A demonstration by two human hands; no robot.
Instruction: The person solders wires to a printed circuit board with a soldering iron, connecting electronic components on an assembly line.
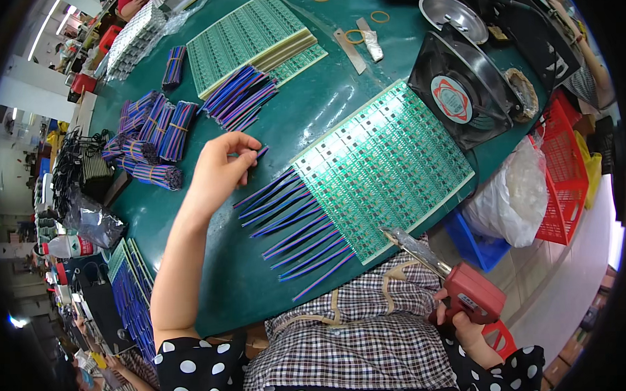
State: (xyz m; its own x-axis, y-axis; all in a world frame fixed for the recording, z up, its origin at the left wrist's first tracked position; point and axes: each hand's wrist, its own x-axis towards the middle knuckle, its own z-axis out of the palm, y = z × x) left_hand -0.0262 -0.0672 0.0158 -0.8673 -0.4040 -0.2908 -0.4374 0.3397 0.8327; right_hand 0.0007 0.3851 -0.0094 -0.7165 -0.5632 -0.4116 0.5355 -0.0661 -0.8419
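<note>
My left hand (221, 170) is closed in a pinch on a short blue and purple wire (262, 152), most of which the fingers hide. It hovers over the table, left of a green circuit board panel (388, 169). Several blue, black and pink wires (301, 245) stick out from the panel's left edge. Wrapped around the handle of a red soldering gun (471, 293) is my right hand (473, 335). The gun's metal tip points at the panel's near edge. Beyond my left hand lies a loose pile of cut wires (237, 98).
Banded wire bundles (148, 125) lie at the left, near stacked green panels (249, 36). A black fan (458, 94) stands right of the panel, with a metal bowl (453, 17) behind it. A red basket (560, 173) and white bag (509, 199) sit beyond the table's right edge.
</note>
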